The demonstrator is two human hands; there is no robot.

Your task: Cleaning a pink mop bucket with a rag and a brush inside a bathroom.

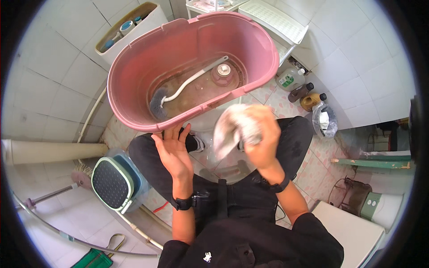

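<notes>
A crumpled whitish-pink cloth (229, 130), smeared by motion, is bunched in my right hand (263, 140), whose fingers are closed round it. It hangs in front of the near side of a big pink plastic tub (196, 108). My left hand (174, 152) is open, palm up and fingers apart, with its fingertips close to the tub's near rim; whether they touch it I cannot tell. In the tub lie a toilet brush (187, 85) with a white handle and grey bristles, and a round pink drain fitting with a white cap (223, 70).
Several bottles (290, 79) and a bag-lined bin (325, 119) stand right of the tub. A white shelf rack (273, 20) is behind it. On the left are a lidded bucket (112, 184), a pipe (56, 152) and a long-handled brush (81, 179). A white-topped surface (346, 232) lies near right.
</notes>
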